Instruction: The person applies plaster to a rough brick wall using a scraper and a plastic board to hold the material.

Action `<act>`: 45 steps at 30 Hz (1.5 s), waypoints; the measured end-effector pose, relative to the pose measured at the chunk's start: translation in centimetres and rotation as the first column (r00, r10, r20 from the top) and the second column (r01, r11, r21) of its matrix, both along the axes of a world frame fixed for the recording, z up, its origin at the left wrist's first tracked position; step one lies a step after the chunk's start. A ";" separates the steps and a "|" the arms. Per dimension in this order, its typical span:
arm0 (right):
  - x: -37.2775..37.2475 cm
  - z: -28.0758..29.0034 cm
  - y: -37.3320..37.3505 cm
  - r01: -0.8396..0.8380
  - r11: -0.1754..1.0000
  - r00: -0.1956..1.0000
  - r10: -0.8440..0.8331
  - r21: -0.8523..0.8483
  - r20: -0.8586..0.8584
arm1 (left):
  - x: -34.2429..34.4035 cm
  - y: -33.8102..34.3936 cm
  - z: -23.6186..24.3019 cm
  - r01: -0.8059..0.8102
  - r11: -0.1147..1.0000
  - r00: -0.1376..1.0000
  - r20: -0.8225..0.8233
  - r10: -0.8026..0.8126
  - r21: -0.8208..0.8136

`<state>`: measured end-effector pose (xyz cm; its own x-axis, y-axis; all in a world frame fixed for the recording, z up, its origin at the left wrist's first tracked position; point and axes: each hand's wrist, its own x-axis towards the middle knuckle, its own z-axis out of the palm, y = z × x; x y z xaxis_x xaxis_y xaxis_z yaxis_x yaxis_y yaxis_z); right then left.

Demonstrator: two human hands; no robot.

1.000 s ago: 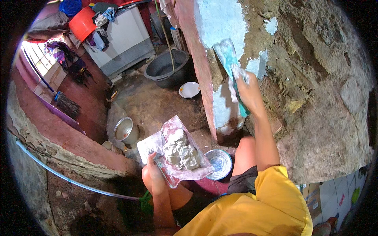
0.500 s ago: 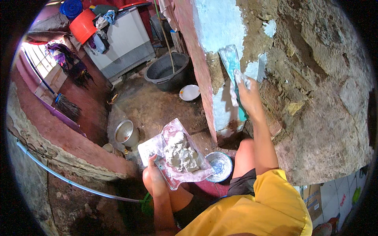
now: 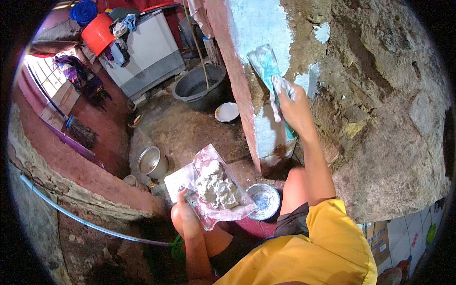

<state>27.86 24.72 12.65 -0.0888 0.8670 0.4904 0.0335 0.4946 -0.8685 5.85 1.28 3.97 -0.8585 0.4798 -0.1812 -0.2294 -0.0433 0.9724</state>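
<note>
In my right hand [image 3: 294, 105], fingers closed round its handle, is a green putty knife [image 3: 264, 65] smeared with white. Its broad blade lies at the wall's corner strip, over partly white-coated plaster [image 3: 256, 23]. My left hand [image 3: 186, 209] grips a putty-smeared plastic tray [image 3: 210, 154] by its near left edge, thumb on top. A lump of greyish-white putty [image 3: 216, 187] sits on the tray. Close to the tray's right side, between my knees, stands a round tub [image 3: 262, 202] streaked inside with white.
Rough bare wall [image 3: 370, 118] fills the right. Beyond the tray are a metal pot [image 3: 156, 164], a white plate [image 3: 227, 112] and a large black basin [image 3: 204, 88] with a stick in it. A blue hose [image 3: 95, 224] runs along the lower left. Behind stands a white appliance [image 3: 142, 52].
My right hand has moved the putty knife left and slightly up, its blade tilting further left toward the wall's edge. My left hand and the tray stay nearly where they were.
</note>
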 end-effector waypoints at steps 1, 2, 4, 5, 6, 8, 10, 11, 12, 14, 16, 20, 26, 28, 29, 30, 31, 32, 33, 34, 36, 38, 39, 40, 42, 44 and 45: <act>0.0 -0.4 -0.6 -0.060 0.996 0.998 0.061 -0.063 0.013 | 0.2 0.0 0.4 -0.008 1.000 1.000 -0.012 0.007 -0.019; 0.3 -0.8 -1.1 -0.065 0.994 0.998 0.067 -0.091 0.020 | 0.3 0.0 0.4 -0.014 1.000 1.000 -0.002 0.014 0.000; 0.9 -1.5 -2.0 -0.073 0.986 0.996 0.079 -0.149 0.035 | 0.4 -0.1 0.4 -0.025 0.999 1.000 0.020 0.024 0.036; 1.3 -1.2 -2.6 -0.110 0.974 0.994 0.105 -0.197 -0.034 | 0.2 -0.2 0.3 -0.014 1.000 1.000 0.020 0.014 0.012; 1.4 -1.3 -2.3 -0.071 0.987 0.997 0.066 -0.142 -0.043 | -0.1 -0.4 0.2 -0.004 1.000 1.000 0.020 0.004 -0.012; 2.1 -1.3 -1.1 0.017 0.999 0.998 -0.019 -0.032 -0.066 | -0.2 -0.5 0.0 0.006 1.000 1.000 0.012 -0.006 -0.021; 2.6 -0.5 0.3 0.136 0.989 0.991 -0.136 0.058 -0.008 | -0.1 -0.3 -0.1 -0.005 1.000 1.000 -0.006 0.006 0.014; 2.4 0.9 0.0 0.162 0.987 0.986 -0.162 0.018 -0.035 | -0.3 -0.1 -0.4 -0.013 1.000 1.000 0.009 0.013 0.019; 2.3 1.9 0.0 0.187 0.982 0.980 -0.188 -0.023 -0.062 | -0.6 0.0 -0.8 -0.021 1.000 0.999 0.025 0.020 0.023; 3.1 1.4 2.9 0.220 0.965 0.970 -0.232 0.142 0.070 | -0.7 0.1 -0.9 -0.007 0.999 0.999 0.050 0.005 0.036; 3.2 3.0 2.5 0.145 0.982 0.974 -0.163 0.125 0.154 | -0.7 0.0 -0.7 0.018 0.999 0.997 0.072 -0.022 0.046; 3.4 2.2 0.2 0.114 0.985 0.986 -0.128 0.126 0.110 | -0.7 0.1 -0.5 0.026 0.996 0.996 0.087 -0.033 0.081; 1.1 -2.3 -6.1 -0.585 0.811 0.751 0.554 -0.028 0.358 | -0.1 -0.1 0.3 0.067 0.996 0.993 0.095 -0.072 0.055; 0.3 -3.6 -6.8 -0.655 0.747 0.678 0.648 -0.114 0.347 | -0.4 0.1 -0.4 0.129 0.988 0.991 0.015 -0.131 0.079; -0.3 -4.3 -6.8 -0.672 0.720 0.642 0.684 -0.177 0.347 | 0.3 0.0 -0.1 0.159 0.984 0.982 -0.118 -0.149 0.079; -0.8 -4.8 -7.0 -0.686 0.688 0.602 0.720 -0.237 0.347 | 0.2 0.0 -0.2 0.171 0.981 0.980 -0.121 -0.159 0.093; -1.2 -5.1 -7.4 -0.681 0.677 0.618 0.736 -0.280 0.276 | 0.0 0.1 -0.6 0.182 0.977 0.978 -0.124 -0.169 0.108; -1.5 -5.5 -7.4 -0.685 0.655 0.627 0.753 -0.319 0.202 | -0.2 0.0 -1.3 0.194 0.974 0.976 -0.127 -0.178 0.121; -1.5 -5.8 -7.4 -0.681 0.636 0.642 0.757 -0.364 0.122 | -1.2 -0.1 -2.7 0.293 0.947 0.947 -0.173 -0.269 0.131; -1.6 -6.3 -7.4 -0.682 0.606 0.651 0.758 -0.409 0.038 | -1.4 -0.2 -3.0 0.321 0.937 0.936 -0.200 -0.291 0.137; -1.6 -6.8 -7.2 -0.694 0.615 0.662 0.749 -0.374 0.002 | -1.6 -0.5 -3.5 0.344 0.910 0.937 -0.146 -0.317 0.230; -1.1 -7.5 -6.8 -0.671 0.641 0.681 0.731 -0.373 0.032 | -1.6 -0.6 -3.5 0.369 0.914 0.911 -0.261 -0.320 0.168; -1.3 -8.6 -7.1 -0.659 0.721 0.734 0.678 -0.215 0.026 | -1.7 -0.8 -3.5 0.370 0.921 0.894 -0.317 -0.316 0.126; -1.5 -8.8 -7.1 -0.641 0.680 0.726 0.688 -0.355 0.007 | -1.7 -1.0 -3.5 0.364 0.929 0.876 -0.366 -0.314 0.073; -1.5 -8.7 -7.1 -0.663 0.688 0.684 0.717 -0.294 0.135 | -1.5 -1.3 -2.7 0.360 0.933 0.853 -0.416 -0.316 0.029; -1.4 -8.8 -7.1 -0.650 0.693 0.682 0.713 -0.311 0.162 | -1.6 -0.8 -2.9 0.386 0.915 0.875 -0.361 -0.324 0.114; -1.5 -8.8 -7.1 -0.653 0.683 0.674 0.722 -0.327 0.160 | -1.9 -0.8 -3.4 0.395 0.896 0.897 -0.296 -0.329 0.204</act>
